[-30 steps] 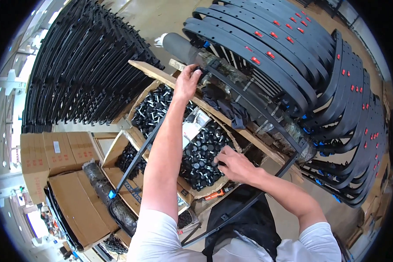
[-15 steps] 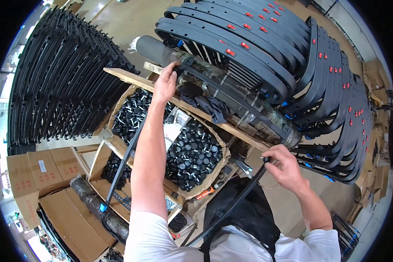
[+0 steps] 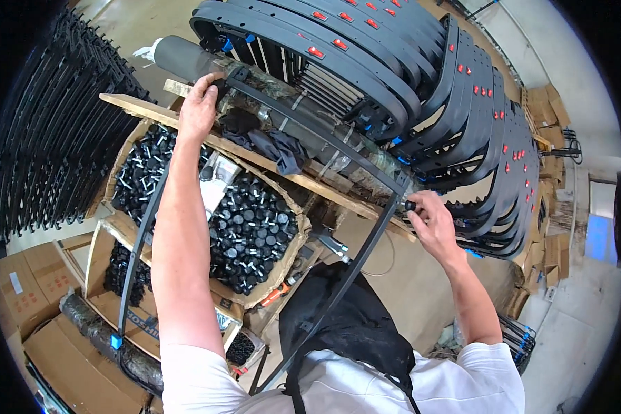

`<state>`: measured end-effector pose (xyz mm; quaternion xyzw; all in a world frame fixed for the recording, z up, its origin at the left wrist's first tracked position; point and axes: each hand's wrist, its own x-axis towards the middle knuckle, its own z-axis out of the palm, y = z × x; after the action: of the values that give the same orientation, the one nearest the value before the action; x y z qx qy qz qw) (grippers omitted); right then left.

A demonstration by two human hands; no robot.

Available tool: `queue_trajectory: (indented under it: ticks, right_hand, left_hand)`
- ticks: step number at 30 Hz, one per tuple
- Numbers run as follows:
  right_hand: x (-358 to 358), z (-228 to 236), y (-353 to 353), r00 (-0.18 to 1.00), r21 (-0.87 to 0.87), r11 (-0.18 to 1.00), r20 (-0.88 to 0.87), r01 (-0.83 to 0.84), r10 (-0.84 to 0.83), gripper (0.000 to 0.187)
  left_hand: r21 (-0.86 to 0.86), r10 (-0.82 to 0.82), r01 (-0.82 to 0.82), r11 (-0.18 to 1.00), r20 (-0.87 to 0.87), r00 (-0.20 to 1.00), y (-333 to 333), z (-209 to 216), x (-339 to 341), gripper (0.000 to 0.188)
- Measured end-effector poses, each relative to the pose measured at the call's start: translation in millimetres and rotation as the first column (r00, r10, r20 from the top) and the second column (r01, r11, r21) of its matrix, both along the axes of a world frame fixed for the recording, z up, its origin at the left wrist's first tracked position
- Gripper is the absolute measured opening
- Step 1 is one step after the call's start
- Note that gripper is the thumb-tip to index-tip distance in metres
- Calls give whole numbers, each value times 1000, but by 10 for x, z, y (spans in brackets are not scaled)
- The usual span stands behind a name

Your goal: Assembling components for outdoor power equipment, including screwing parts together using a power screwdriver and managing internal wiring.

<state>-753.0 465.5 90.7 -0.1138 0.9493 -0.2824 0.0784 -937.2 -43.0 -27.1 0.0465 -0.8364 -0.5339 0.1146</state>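
Observation:
A black metal frame [image 3: 303,121] of square tube lies across a wrapped roll, its two long legs running back toward me. My left hand [image 3: 199,110] is at the frame's far left corner, fingers closed around a black round-headed foot [image 3: 220,85], partly hidden by the fingers. Beside the right corner, my right hand [image 3: 432,224] pinches another black foot [image 3: 410,205], held just off the tube. Below my left forearm, a cardboard box [image 3: 293,259] holds many black feet [image 3: 252,231] with metal studs; a white packet [image 3: 217,183] lies among them.
Curved black frames [image 3: 366,62] with red tags stand packed beyond the roll [image 3: 179,58]. More black frames [image 3: 55,131] are stacked at left. A wooden plank [image 3: 331,185] edges the box. Below lie an orange-handled tool [image 3: 276,293] and cartons [image 3: 38,276].
The whole view has swung right, so the scene sits further left. My right hand has moved with its foot up to the frame's right corner; my left hand stays at the left corner.

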Motion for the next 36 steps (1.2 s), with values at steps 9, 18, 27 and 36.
queue_trajectory:
  ticks: [9,18,27,36]
  right_hand:
    - [-117,39,-224,992,207,971,48,-121,114,31]
    - [-225,-58,-365,995,362,929,-34,-72,90,27]
    - [-237,46,-379,986,390,914,161,-110,50,38]
    - [-352,161,-465,971,727,658,237,-196,28,55]
  left_hand:
    - [-121,63,-54,991,74,995,-22,142,28,32]
    - [-4,67,-67,998,38,997,-137,7,28,34]
    - [-5,87,-87,996,63,994,-122,77,74,32]
    - [-237,129,-105,966,87,988,-60,130,88,34]
